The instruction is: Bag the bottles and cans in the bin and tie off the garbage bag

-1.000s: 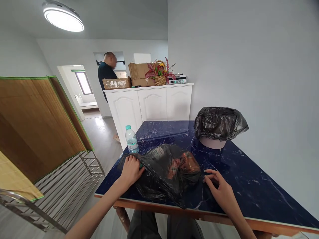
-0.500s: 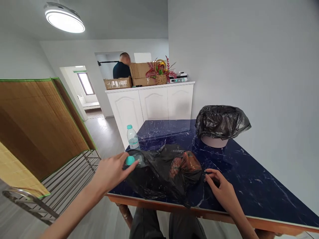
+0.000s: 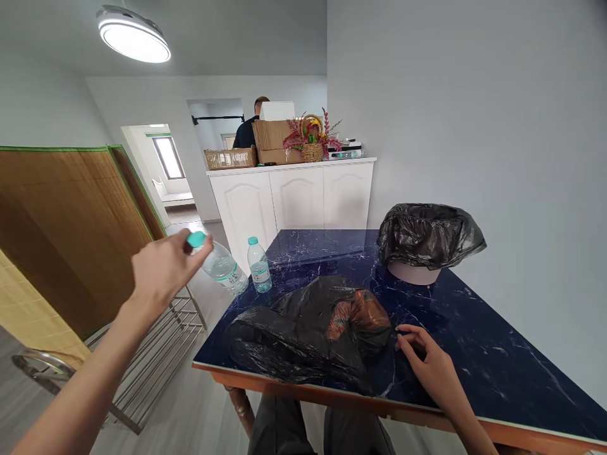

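My left hand (image 3: 164, 265) is closed around the turquoise cap of a clear plastic water bottle (image 3: 224, 268), which hangs tilted beyond the table's left edge area. A second water bottle (image 3: 259, 265) stands upright on the table just right of it. In front of me lies a crumpled black plastic bag (image 3: 303, 328), with reddish round things (image 3: 363, 316) showing through its right part; their kind I cannot make out. My right hand (image 3: 427, 360) rests on the table beside the bag's right end, fingers curved and apart, with nothing visible in it.
A pale bin (image 3: 412, 273) lined with a black bag (image 3: 429, 237) stands at the table's far right, near the wall. The dark blue table (image 3: 474, 341) has a wooden edge. A metal rack (image 3: 161, 341) is at left. Behind are a white cabinet (image 3: 298, 196) and a person (image 3: 245, 134).
My left hand has lifted the bottle away from the black bag, up and to the left. My right hand stays beside the bag. The person behind has shifted right.
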Tool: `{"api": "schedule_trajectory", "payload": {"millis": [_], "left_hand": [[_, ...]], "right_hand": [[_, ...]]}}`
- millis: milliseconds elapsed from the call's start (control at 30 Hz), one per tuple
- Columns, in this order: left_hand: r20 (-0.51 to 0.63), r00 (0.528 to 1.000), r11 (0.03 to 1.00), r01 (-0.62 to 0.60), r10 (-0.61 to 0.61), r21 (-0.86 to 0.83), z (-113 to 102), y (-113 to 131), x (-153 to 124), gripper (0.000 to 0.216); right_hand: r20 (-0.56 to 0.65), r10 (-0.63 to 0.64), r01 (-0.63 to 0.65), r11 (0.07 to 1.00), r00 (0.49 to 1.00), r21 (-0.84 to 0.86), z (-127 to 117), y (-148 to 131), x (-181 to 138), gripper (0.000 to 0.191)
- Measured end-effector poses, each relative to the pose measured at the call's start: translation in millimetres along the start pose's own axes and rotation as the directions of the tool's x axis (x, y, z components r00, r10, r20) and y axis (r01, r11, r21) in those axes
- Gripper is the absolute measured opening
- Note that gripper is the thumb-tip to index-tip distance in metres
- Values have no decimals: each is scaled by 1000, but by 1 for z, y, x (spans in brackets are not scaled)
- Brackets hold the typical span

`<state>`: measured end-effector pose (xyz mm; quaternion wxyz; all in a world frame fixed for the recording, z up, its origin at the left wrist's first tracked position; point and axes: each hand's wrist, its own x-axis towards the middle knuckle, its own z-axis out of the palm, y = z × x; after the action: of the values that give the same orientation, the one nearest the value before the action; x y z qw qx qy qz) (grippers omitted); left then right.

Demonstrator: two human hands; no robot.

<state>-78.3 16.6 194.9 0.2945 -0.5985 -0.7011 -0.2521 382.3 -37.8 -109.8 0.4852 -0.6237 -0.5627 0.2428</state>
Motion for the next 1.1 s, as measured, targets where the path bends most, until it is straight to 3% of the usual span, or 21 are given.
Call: {"api": "schedule_trajectory", "payload": {"millis": [133,233,367,567,800,1000,1100], "left_hand": [[250,966,994,-85,67,63,59,10,10,60],[306,949,992,-107,83,63,93,15,13,63],[312,942,986,-150,120,73,113,19,14,72],[299,944,977,-182,143,108,115,19,11,81],[261,959,988,-133,109,76,101,10,8,84],[143,986,996,-90,92,-18,90,0,-2,62],[60,985,976,-152,163,-154,84,2,-19,48]], "right_hand": [[12,26,-26,1000,1000,-13,-1,-4,0,53],[-8,6,-6,1000,1000,-21,-1,-7,0,48],[-8,5,-5,1000,1000,-30,-2,-6,0,46],[-8,-4,4,1000,1000,-25,-1,-3,1,46],[-13,-10,9,999,1000,-41,-1,-3,0,46],[18,0,1,998,1000,-56,-2,-2,0,48],[29,14,-12,998,999,-55,-3,-3,-1,51]]}}
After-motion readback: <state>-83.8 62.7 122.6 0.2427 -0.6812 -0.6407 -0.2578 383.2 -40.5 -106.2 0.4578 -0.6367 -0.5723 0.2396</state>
